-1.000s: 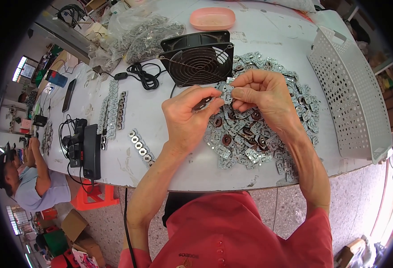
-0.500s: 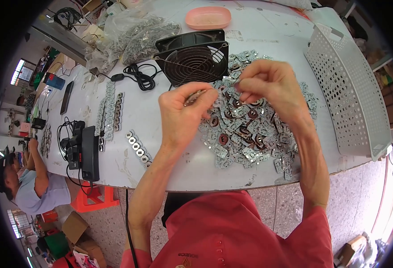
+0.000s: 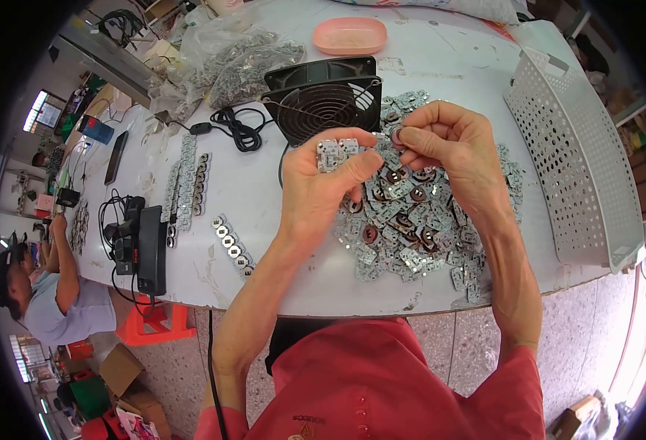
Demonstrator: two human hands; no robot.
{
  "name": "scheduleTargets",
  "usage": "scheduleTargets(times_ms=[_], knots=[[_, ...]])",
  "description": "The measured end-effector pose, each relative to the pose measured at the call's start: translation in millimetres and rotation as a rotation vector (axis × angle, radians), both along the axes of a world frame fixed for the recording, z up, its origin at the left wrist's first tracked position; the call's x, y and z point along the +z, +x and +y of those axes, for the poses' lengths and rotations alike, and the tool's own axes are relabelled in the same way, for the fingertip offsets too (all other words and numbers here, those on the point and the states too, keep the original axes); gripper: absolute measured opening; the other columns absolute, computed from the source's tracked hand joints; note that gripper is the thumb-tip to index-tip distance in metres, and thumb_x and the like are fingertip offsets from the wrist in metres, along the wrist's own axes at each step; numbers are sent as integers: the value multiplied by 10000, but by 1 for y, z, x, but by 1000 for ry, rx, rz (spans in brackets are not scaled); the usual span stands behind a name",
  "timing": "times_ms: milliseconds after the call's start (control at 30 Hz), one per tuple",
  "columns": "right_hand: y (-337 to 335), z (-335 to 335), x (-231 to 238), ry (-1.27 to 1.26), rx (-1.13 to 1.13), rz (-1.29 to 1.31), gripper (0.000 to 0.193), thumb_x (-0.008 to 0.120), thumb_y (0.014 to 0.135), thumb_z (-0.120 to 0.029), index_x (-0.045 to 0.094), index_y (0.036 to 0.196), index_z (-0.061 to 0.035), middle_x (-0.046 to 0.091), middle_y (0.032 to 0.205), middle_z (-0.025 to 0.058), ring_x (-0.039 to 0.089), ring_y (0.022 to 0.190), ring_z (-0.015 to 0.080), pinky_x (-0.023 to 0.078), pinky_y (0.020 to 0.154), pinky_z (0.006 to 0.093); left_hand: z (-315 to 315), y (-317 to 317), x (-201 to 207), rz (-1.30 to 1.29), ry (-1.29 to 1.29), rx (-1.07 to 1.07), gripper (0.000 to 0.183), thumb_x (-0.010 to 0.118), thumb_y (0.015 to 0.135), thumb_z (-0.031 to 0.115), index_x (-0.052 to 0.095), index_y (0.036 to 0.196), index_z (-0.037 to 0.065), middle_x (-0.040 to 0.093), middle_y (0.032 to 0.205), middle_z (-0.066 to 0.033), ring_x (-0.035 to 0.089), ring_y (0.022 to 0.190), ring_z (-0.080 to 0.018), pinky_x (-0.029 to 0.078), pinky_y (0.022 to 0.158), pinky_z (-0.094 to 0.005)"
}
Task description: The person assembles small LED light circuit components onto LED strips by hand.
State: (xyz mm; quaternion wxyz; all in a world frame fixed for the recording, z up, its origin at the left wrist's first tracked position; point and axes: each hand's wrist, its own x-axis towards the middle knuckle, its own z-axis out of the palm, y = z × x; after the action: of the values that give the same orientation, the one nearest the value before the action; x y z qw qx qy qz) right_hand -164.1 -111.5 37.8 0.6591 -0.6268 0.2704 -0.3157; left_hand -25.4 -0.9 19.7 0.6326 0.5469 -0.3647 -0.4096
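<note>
Gripping two small silver plates [image 3: 328,155] side by side, the left hand [image 3: 314,187] was nearly closed, its thumb across their lower edge and its fingers curled behind. Close beside it, the right hand [image 3: 458,150] had its thumb and forefinger pinched together on a small round piece [image 3: 396,136] — partly covered by the fingertips, so its details could not be told. Both hands were above the bench [image 3: 323,286], near a loose pile [image 3: 403,213] of silver plates and brown discs. A black fan [image 3: 326,110] stood just beyond the left hand, with a pink dish [image 3: 350,48] behind it. Right of the pile stood a white perforated basket [image 3: 568,161]; a short strip [image 3: 229,242] of round-centred pieces lay left of the left forearm.
</note>
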Motion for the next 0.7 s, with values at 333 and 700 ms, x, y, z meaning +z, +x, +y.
scheduleTargets(times_ms=[333,700], knots=[[9,15,-2,54,81,7,87,614,784,-35,605,826,40,643,725,93,593,601,105,487,562,208,1,4,-3,292,-87,-143,412,326,952,428,486,1003,52,479,783,-37,432,670,-115,398,587,-280],[11,18,-4,55,110,-6,72,615,776,-25,605,810,37,636,684,90,584,581,96,475,545,205,3,4,-6,147,-50,-118,406,337,951,423,477,1010,46,489,815,-32,447,696,-116,415,614,-278]])
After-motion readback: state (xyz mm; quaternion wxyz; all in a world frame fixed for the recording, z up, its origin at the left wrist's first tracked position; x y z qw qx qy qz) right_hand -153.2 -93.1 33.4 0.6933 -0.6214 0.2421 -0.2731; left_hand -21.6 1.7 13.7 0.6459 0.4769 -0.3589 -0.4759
